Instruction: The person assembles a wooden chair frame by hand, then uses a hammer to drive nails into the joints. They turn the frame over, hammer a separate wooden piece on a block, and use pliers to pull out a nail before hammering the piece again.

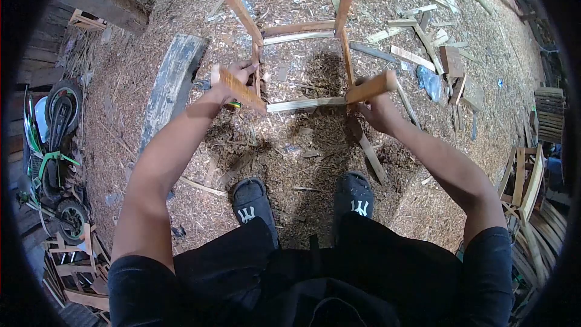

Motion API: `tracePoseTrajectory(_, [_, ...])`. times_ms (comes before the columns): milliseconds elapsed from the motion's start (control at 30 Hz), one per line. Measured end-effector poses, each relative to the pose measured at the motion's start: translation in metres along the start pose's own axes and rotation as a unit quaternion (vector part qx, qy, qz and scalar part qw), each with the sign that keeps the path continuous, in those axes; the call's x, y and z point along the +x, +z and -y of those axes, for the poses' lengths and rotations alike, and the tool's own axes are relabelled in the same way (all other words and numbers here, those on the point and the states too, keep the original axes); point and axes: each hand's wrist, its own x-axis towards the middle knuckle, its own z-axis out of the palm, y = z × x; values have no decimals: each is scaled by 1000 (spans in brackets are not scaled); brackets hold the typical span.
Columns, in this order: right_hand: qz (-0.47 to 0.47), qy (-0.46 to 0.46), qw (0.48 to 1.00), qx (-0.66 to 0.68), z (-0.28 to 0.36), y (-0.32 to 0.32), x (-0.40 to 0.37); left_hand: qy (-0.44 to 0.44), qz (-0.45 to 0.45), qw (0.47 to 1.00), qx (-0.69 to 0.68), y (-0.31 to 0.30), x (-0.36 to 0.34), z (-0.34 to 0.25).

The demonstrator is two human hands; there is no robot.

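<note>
A wooden stool frame, made of upright legs joined by thin rails, stands over the ground in front of my feet. Its legs point up toward the camera. On the near left corner, my left hand is closed around the side rail beside the leg, part of it hidden behind that leg. At the near right corner my right hand grips the frame just below the leg, its fingers partly covered by the wood. The far rail links the two far legs.
Wood chips cover the ground. A thick weathered plank lies to the left, and offcuts are scattered at the right near a blue plastic bag. A small motorbike stands far left. Wooden pieces are piled far right.
</note>
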Motion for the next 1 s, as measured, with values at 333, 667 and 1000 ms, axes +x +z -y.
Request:
tracePoseTrajectory(333, [-140,-5,977,161,52,-94,47,54,-49,996,-52,21,-43,-80])
tracePoseTrajectory(667, [-173,116,947,245,56,-110,98,9,-83,993,-79,19,-28,-82])
tracePoseTrajectory(1000, [-172,180,912,326,42,-125,65,33,-107,993,-27,4,-31,-69])
